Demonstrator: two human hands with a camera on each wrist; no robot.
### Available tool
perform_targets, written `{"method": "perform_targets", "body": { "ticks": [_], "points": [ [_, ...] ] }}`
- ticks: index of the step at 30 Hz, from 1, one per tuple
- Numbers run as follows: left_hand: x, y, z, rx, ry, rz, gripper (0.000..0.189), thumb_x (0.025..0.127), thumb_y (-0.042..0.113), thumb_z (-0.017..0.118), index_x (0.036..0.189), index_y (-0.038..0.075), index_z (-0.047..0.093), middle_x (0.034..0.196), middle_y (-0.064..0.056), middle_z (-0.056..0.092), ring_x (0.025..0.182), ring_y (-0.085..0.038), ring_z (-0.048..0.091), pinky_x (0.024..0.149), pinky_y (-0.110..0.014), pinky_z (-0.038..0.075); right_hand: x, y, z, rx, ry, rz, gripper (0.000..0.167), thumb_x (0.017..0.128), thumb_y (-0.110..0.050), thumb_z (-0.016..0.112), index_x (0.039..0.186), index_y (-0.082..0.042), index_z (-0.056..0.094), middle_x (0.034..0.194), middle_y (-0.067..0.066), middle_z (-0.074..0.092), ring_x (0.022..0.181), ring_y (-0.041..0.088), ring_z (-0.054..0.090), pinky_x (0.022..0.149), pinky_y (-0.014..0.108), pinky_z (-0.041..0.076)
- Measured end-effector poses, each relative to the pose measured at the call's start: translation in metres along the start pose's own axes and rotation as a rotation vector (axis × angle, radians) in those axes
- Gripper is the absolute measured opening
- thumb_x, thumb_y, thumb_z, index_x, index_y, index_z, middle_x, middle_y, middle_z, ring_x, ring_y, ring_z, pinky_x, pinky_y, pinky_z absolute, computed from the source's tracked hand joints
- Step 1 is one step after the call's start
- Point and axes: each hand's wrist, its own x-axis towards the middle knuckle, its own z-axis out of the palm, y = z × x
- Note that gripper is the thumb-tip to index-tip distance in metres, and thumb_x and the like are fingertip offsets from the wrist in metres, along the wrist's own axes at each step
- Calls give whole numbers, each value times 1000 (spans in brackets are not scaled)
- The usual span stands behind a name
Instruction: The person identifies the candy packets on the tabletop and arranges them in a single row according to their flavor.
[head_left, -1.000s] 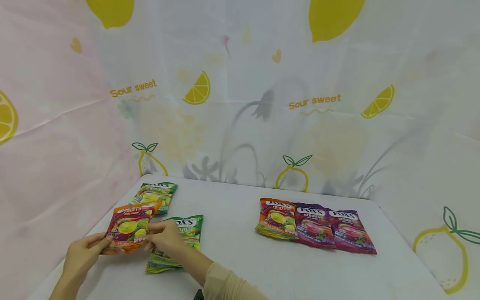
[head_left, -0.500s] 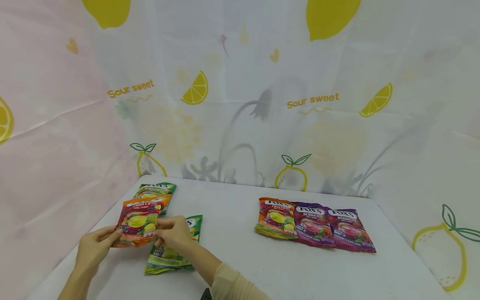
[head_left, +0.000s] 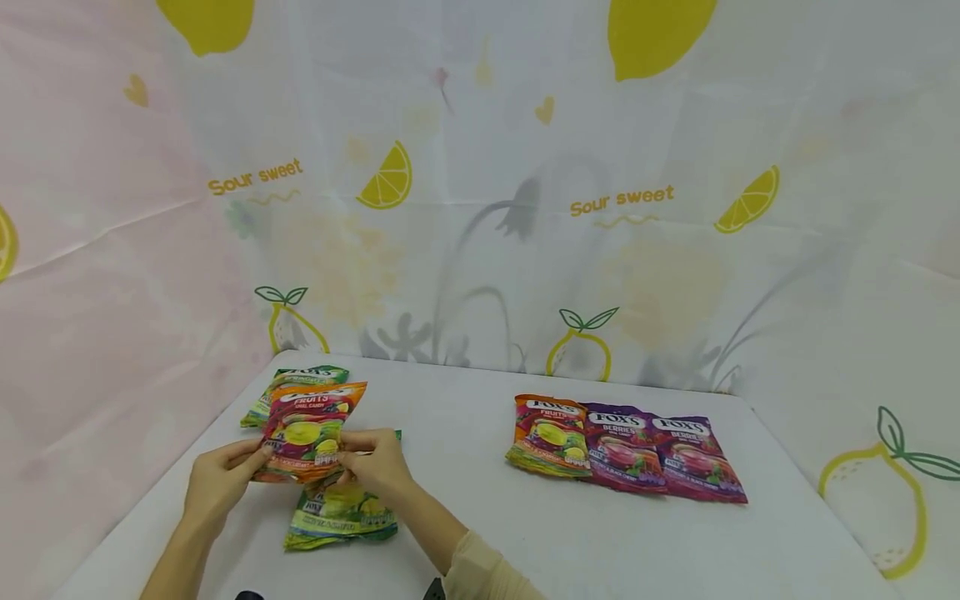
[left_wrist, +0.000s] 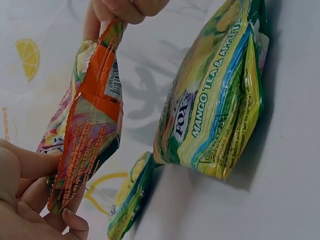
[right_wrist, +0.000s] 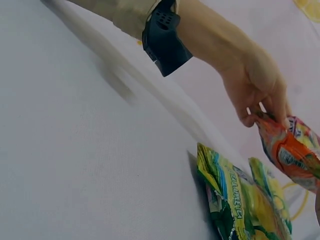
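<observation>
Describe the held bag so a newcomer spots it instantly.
On the white table, look left to the green bags. There, the left hand and right hand hold up the orange-red FRUITS bag. A similar bag lies with the purple bags; only this one is held.

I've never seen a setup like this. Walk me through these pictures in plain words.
There is no machine doing the handling here, just a person's bare hands. The wide picture comes from a camera worn on the head, looking forward and down. The two closer ones come from cameras on the left and right wrists.

The left hand and right hand hold an orange-and-red Fruits candy bag between them, above the white table.

On the table's left side lie a nearer green bag and a farther green bag. On the right, another Fruits bag lies beside two purple Berries bags. Whether more bags are stacked underneath is hard to tell.
</observation>
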Motion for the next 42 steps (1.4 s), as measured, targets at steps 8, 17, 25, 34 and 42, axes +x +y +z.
{"method": "perform_targets", "body": {
  "ticks": [8, 17, 25, 34, 42],
  "points": [
    [3, 10, 13, -21, -55, 16, 47, 94, 18, 56, 126, -16, 48, 112, -27, 62, 72, 15, 46, 89, -43, 45, -1, 0, -16, -8, 20, -1, 32, 87, 5, 60, 119, 3, 61, 88, 6, 70, 45, 5, 53, 51, 20, 49],
    [5, 15, 25, -32, -57, 36, 45, 94, 17, 56, 124, -16, 50, 111, -29, 62, 70, 12, 51, 69, -22, 42, -1, 3, -30, -31, 27, -21, 32, 87, 6, 58, 119, 6, 60, 92, 9, 70, 45, 4, 52, 51, 19, 49],
    [7, 21, 36, -54, -82, 44, 46, 94, 19, 56, 125, -15, 50, 114, -29, 61, 75, 9, 53, 70, -18, 44, -2, 5, -42, -46, 53, -50, 31, 87, 5, 58, 118, 5, 62, 93, 12, 70, 45, 4, 52, 46, 17, 43],
    [8, 28, 47, -68, -107, 77, 44, 94, 15, 57, 124, -15, 50, 117, -31, 59, 84, -4, 61, 71, -16, 46, -7, 4, -54, -21, 76, -62, 31, 86, 6, 59, 117, 3, 63, 94, 19, 69, 43, 6, 50, 41, 16, 31],
    [6, 34, 53, -92, -139, 110, 41, 95, 12, 54, 125, -15, 50, 119, -32, 56, 81, 3, 59, 68, -15, 48, -7, 6, -63, -29, 108, -55, 32, 86, 8, 58, 118, 5, 62, 96, 18, 69, 45, 6, 51, 42, 16, 32]
  ]
}}
